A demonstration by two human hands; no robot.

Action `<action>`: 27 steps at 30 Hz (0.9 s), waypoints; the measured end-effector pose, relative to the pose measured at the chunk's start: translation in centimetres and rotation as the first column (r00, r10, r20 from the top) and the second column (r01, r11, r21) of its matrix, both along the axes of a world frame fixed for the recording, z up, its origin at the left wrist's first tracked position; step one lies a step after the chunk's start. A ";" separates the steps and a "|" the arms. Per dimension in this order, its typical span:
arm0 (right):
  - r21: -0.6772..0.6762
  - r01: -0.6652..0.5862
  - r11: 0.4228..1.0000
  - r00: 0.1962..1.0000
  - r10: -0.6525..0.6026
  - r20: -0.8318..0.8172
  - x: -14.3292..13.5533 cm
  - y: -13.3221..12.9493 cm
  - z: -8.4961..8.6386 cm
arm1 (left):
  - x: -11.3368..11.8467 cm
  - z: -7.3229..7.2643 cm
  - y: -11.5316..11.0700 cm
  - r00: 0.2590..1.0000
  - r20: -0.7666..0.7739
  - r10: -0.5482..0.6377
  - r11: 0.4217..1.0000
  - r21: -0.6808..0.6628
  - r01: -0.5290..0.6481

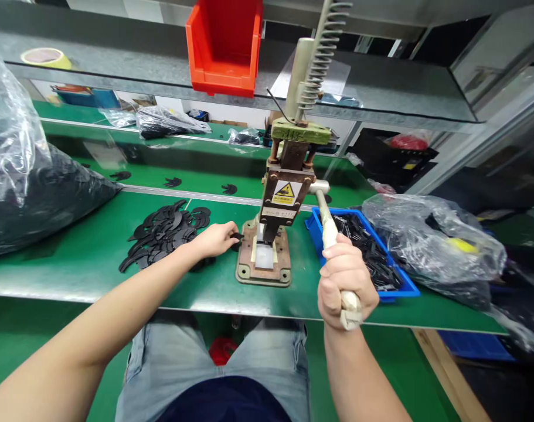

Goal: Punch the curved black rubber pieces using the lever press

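"While the right hand [348,280] wraps the press lever [329,225], what is the left hand [223,239] doing?"

"Its grip is pinching a small black piece [237,236], thumb and fingertips closed on it, right at the left edge of the press base [244,261]. I can't tell whether the piece touches the base."

"And the right grip?"

"Fingers curled firmly round the lever near its lower end, right of the press [285,192]."

"Anything on the base?"

"A pale block [264,257], beneath the ram."

"Where are the loose parts?"

"A heap of curved black pieces [161,234] lies on the green desk [302,296], left of the press, partly covered by the left forearm."

"And to the right?"

"A blue tray [411,288] filled with dark parts, with a clear plastic bag [438,240] beside it. Another, bulging bag [12,129] stands at the far left."

"Higher up?"

"A red bin [225,79] at the edge of the metal shelf [139,64], and a roll of yellow tape [47,57] well to its left."
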State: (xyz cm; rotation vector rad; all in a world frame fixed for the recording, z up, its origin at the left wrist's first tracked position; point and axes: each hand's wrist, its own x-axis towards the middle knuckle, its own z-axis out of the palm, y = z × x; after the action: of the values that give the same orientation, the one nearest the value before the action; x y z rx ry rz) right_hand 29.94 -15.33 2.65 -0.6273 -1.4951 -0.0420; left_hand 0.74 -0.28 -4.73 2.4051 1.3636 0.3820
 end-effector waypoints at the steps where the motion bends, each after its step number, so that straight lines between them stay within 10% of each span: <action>1: 0.001 -0.012 1.000 1.000 0.012 0.007 0.1 0.0 0.0 | 0.1 -0.4 -0.1 0.998 0.034 0.058 0.997 -0.047 -0.057; 5: -0.013 -0.012 1.000 1.000 0.012 0.019 0.2 0.0 0.0 | 0.1 -1.0 -0.5 0.963 0.179 0.203 0.937 -0.320 -0.139; 11: 0.007 -0.003 1.000 1.000 0.003 -0.016 -0.1 0.1 -0.1 | 1.9 0.8 -0.2 0.818 0.516 0.253 0.822 -0.561 0.099; 27: 0.009 -0.040 0.999 0.998 0.041 -0.043 -0.4 0.3 -0.1 | 7.7 1.1 1.1 0.873 0.398 0.282 0.677 -0.727 0.114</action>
State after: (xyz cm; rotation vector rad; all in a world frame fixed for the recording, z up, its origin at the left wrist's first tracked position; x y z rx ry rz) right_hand 29.58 -15.08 2.51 -0.5879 -1.4646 -0.0031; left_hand 8.41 0.83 -3.59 1.4393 1.0992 0.3355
